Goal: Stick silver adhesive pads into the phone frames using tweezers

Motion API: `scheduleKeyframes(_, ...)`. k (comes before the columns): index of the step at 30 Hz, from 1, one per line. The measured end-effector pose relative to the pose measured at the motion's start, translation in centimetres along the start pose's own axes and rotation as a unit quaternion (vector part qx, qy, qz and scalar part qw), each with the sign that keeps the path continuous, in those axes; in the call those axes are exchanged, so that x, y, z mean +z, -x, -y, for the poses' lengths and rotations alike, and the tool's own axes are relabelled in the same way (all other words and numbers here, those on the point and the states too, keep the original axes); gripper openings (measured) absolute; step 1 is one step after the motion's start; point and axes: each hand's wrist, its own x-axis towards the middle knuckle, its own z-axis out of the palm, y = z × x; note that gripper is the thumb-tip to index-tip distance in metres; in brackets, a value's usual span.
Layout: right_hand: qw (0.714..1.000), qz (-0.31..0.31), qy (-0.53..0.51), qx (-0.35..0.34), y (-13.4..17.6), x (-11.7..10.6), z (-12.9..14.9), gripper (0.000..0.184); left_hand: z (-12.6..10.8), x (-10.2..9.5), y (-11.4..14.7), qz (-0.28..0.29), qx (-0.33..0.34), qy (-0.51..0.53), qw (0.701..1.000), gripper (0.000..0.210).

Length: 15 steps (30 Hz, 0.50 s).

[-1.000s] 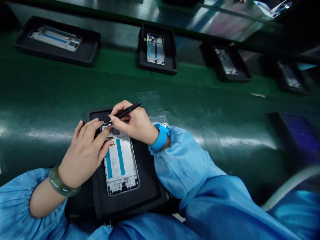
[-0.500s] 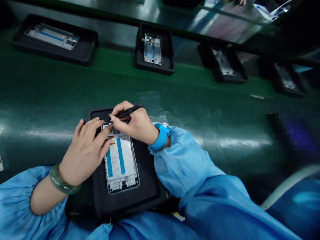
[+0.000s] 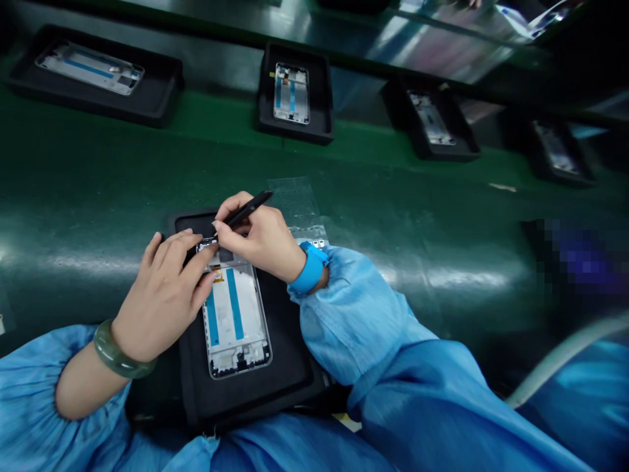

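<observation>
A phone frame with its back uncovered lies in a black tray; two blue strips run along its pale plate. My left hand rests on its upper left part, fingers stretched out and thumb beside a small orange flex cable. Pinched in my right hand is a slim black pen-like tool, slanting down to the frame's top end. Fingers hide where the tool's tip meets the frame, so I cannot tell whether it touches.
Black trays with phone frames stand along the back: one at left, one in the middle, and two at right. Right of my tray, a clear plastic sheet lies on the green bench. A pale curved bar shows lower right.
The view has shifted slightly, so the bench things sit a little further left. My right hand tilts the tool a bit more upright. My left hand keeps its place on the phone frame.
</observation>
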Motion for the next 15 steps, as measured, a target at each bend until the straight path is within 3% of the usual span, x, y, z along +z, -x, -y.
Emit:
scheduleKeyframes(7, 0.999, 0.0, 0.034, -0.009, 0.21, -0.44, -0.09, 0.006, -0.08, -0.03, -0.03, 0.003, 0.0, -0.002, 1.0, 0.036)
scheduleKeyframes(13, 0.978, 0.0, 0.152, -0.14, 0.67, 0.05, 0.35, 0.008, -0.05, 0.0, 0.05, 0.002, 0.002, -0.004, 1.0, 0.034)
scheduleKeyframes(15, 0.978, 0.003, 0.154, -0.139, 0.69, 0.01, 0.26, 0.008, -0.03, 0.03, 0.07, 0.002, 0.002, -0.004, 1.0, 0.034)
